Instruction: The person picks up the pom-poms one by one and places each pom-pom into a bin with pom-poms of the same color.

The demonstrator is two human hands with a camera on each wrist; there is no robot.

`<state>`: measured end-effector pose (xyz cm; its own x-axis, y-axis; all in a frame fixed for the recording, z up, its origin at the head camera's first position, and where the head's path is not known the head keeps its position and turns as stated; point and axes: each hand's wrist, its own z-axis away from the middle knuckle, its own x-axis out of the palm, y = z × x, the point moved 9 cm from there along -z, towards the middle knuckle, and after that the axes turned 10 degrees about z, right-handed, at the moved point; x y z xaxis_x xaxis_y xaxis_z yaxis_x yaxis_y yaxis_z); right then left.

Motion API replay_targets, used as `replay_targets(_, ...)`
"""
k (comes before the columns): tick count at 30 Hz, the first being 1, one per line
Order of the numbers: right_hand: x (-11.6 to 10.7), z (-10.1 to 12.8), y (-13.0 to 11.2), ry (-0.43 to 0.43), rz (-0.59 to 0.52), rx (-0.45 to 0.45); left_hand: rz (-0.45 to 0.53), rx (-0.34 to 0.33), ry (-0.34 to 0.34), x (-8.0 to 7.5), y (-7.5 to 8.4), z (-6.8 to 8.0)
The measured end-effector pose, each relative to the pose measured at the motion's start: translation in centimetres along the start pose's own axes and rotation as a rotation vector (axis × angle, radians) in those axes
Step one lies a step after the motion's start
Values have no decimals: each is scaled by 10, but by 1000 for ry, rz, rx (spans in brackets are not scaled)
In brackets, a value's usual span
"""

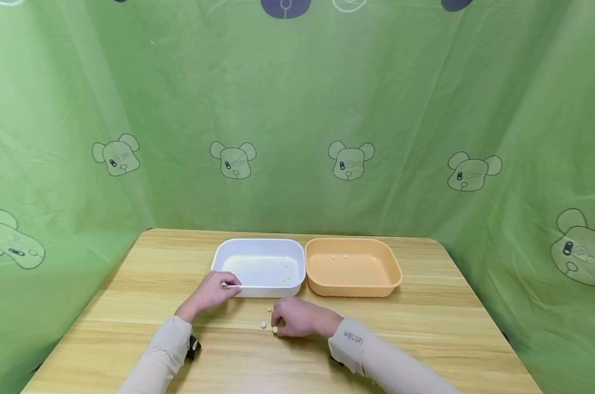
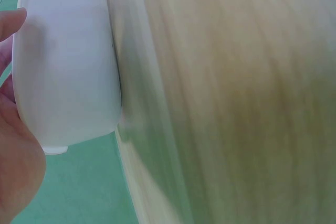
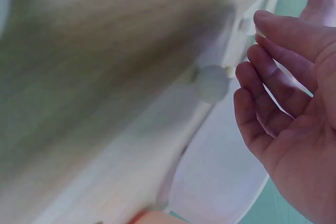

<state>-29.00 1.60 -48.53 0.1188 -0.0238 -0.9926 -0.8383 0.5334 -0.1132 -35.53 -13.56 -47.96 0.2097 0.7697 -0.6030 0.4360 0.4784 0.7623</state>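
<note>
Left hand (image 1: 212, 293) grips white tub (image 1: 259, 266); right hand (image 1: 297, 318) (cuff lettering unreadable) pinches bead (image 1: 275, 329).

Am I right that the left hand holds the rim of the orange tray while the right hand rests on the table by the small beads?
Not quite: the head view shows the left hand holding the white tray, not the orange one; the right hand does rest by the beads.

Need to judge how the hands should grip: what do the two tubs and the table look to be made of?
White tub and orange tub: probably moulded plastic, with smooth, matte, rounded one-piece walls. Table: wood or a wood-look laminate, light grain stripes with a slight sheen; which one cannot be told.
</note>
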Motion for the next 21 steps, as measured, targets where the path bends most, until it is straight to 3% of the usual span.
replay_targets(10,-14,3,6,31,-115,65,-1,-5,6,0,-2,0)
replay_targets(21,-33,6,9,97,-109,44,6,-10,7,0,-2,-1)
